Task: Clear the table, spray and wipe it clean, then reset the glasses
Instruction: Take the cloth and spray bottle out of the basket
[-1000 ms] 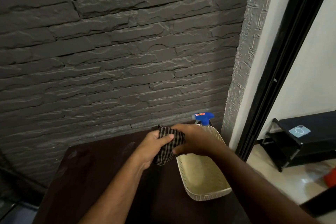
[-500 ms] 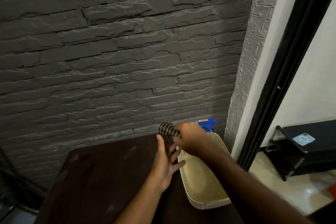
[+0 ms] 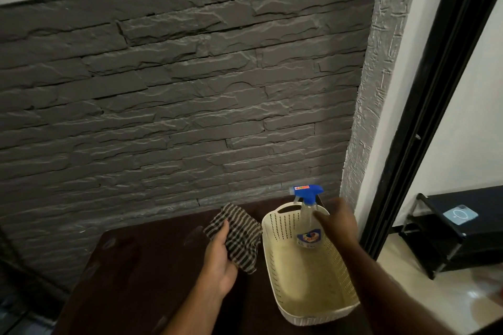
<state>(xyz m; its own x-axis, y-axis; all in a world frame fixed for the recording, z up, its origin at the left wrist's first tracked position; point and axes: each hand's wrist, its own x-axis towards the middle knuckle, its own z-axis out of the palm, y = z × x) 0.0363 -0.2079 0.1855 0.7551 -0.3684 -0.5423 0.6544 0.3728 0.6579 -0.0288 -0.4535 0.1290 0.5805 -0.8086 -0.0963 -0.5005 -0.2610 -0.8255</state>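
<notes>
A dark brown table (image 3: 141,275) stands against a grey stone wall. My left hand (image 3: 219,258) holds a striped black-and-beige cloth (image 3: 239,236) just above the table, left of a cream perforated basket (image 3: 283,275). A clear spray bottle (image 3: 307,226) with a blue trigger head stands in the far end of the basket. Over the basket's far right side, my right hand (image 3: 337,223) has its fingers extended toward the bottle, close to it; contact is unclear. No glasses are in view.
The basket sits at the table's right edge, near a grey textured wall corner (image 3: 367,117) and a black door frame (image 3: 424,106). A low black shelf (image 3: 457,228) with a small blue-white device on top stands on the tiled floor at the right.
The cloth passed from my right hand to my left hand, which now holds it alone. My right hand moved right, over the basket toward the spray bottle.
</notes>
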